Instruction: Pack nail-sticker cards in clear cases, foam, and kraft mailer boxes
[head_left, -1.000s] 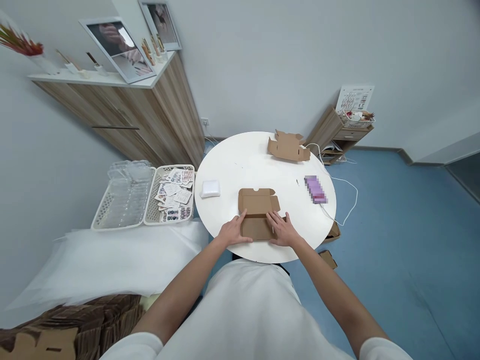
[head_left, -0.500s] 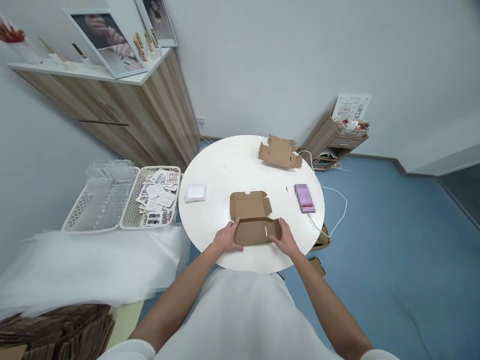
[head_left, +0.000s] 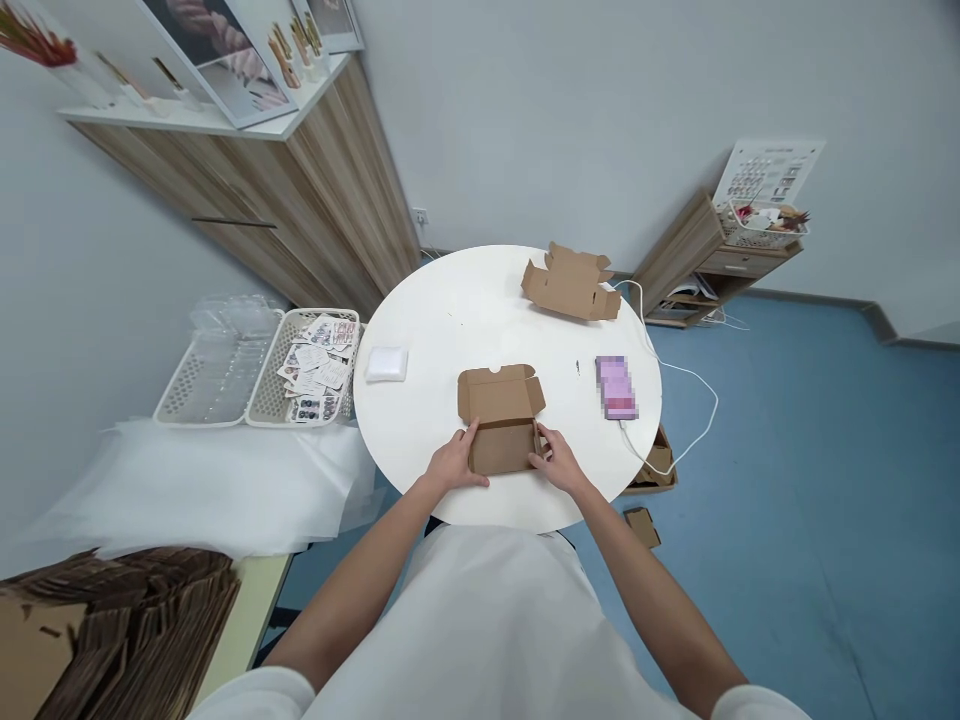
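Note:
A brown cardboard box (head_left: 501, 450) lies near the table's front edge with its lid flap raised and spread away from me. My left hand (head_left: 454, 462) is closed on the box's left end, thumb at the back corner and fingers along the front. My right hand (head_left: 557, 462) pinches the folded right end wall between thumb and fingers. Farther back on the table rests a second, partly unfolded cardboard box (head_left: 574, 284). A pixelated purple phone-like object (head_left: 616, 388) with a white cable lies to the right.
The round white table (head_left: 420, 300) also carries a white packet (head_left: 387, 364) and a small dark item (head_left: 577, 367). Left of it are a basket of printed cards (head_left: 319, 365), a basket of clear plastic trays (head_left: 217, 375), white sheets (head_left: 225, 490) and stacked flat cardboard (head_left: 150, 630).
The right end of the box has been folded upright and inward, and the white slot in its floor no longer shows. My right hand has shifted left with it; my left hand keeps its grip.

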